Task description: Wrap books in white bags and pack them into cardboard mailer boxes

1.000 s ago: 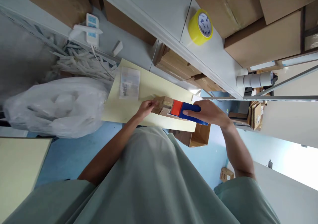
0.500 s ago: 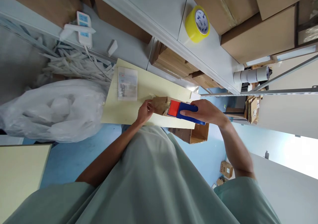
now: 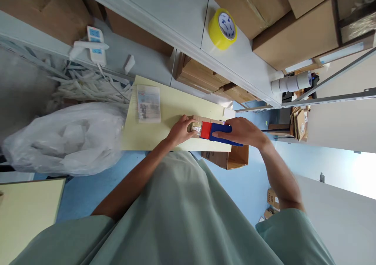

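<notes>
Your right hand (image 3: 246,131) grips the tape dispenser (image 3: 219,131), fingers wrapped tight around its blue handle, the red head pointing towards your left. Your left hand (image 3: 179,128) steadies the small cardboard box (image 3: 198,119). Its fingers are curled together over the box's left end with the thumb on the top face.

The box lies flat on the pale yellow tabletop (image 3: 176,102), close to the front edge and towards the right front corner. The dispenser head presses on the box top about midway along its length, and something shiny shows just ahead of the red head, probably tape.

As a judgement, the sealing is under way and roughly half the top face is covered. The stretch from the dispenser head to your left hand looks untaped, though your hands and the dispenser hide most of the seam. I cannot tell whether any tape is cut.

A printed sheet packet (image 3: 149,109) lies flat near the tabletop's left back corner, well apart from the box. A yellow tape roll (image 3: 222,28) stands on the grey shelf (image 3: 188,6) beyond, and a white plastic bag (image 3: 64,137) bulges beside the tabletop's left edge. An open carton (image 3: 232,160) sits on the floor below the right front corner.
</notes>
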The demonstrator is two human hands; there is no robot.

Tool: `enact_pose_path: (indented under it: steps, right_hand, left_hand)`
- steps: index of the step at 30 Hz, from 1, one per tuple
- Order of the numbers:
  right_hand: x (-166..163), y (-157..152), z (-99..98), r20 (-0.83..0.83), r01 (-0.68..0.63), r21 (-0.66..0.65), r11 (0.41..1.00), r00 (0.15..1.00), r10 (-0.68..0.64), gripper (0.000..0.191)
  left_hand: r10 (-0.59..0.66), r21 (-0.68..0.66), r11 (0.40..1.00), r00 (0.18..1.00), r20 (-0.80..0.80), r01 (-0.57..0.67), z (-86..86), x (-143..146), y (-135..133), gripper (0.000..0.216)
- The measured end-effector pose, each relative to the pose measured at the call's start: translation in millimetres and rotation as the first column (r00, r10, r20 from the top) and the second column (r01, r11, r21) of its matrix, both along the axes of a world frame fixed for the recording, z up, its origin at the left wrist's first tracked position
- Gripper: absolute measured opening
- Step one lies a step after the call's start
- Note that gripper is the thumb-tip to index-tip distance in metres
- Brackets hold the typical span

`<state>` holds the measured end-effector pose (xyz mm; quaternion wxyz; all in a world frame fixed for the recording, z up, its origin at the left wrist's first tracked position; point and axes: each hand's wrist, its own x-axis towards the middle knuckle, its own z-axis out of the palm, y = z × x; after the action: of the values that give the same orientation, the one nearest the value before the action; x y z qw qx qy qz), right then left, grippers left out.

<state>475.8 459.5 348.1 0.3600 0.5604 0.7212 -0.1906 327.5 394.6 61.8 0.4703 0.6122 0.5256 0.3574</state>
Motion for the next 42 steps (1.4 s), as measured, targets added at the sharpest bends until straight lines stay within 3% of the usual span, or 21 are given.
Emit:
enact_pose_path:
  steps: [5,12,21,26,30,35,38,42]
  right_hand:
    - [16,-1,-7.1,0.021,0.005,0.010,1.000,1.000,-0.005,0.069]
    - [63,8,-28.1,-0.016,0.053,-0.029,0.998,0.998,-0.053,0.068]
    - [119,28,-92.7,-0.103,0.019,-0.098,0.995,0.994,-0.029,0.073]
    - [136,38,-128.7,-0.190,-0.019,-0.148,0.989,0.982,-0.010,0.071]
    - [142,41,-142.0,-0.208,-0.025,-0.170,0.985,0.978,-0.011,0.071]
    - [144,42,-144.5,-0.218,-0.052,-0.141,0.989,0.976,0.021,0.062]
    - [144,42,-142.2,-0.225,-0.056,-0.139,0.989,0.974,0.024,0.059]
    - [146,40,-141.5,-0.244,-0.062,-0.130,0.990,0.969,0.028,0.053]
  left_hand:
    - [0.028,-0.044,0.999,0.998,-0.060,-0.031,-4.4,3,-2,0.030]
    - [-0.049,-0.061,0.997,0.988,-0.144,0.040,-5.6,-5,-3,0.050]
    - [-0.051,-0.121,0.992,0.979,-0.196,0.028,-2.5,-12,-11,0.054]
    - [0.013,-0.143,0.989,0.989,-0.147,-0.034,-3.7,-8,-18,0.049]
    - [0.128,-0.163,0.976,0.987,-0.102,-0.144,-5.7,1,-26,0.060]
    - [0.394,-0.252,0.885,0.918,-0.041,-0.392,-5.1,27,-33,0.072]
    - [0.503,-0.264,0.803,0.845,-0.182,-0.535,1.1,47,-31,0.053]
    - [0.617,-0.157,0.694,0.693,-0.372,-0.702,9.6,67,-21,0.034]
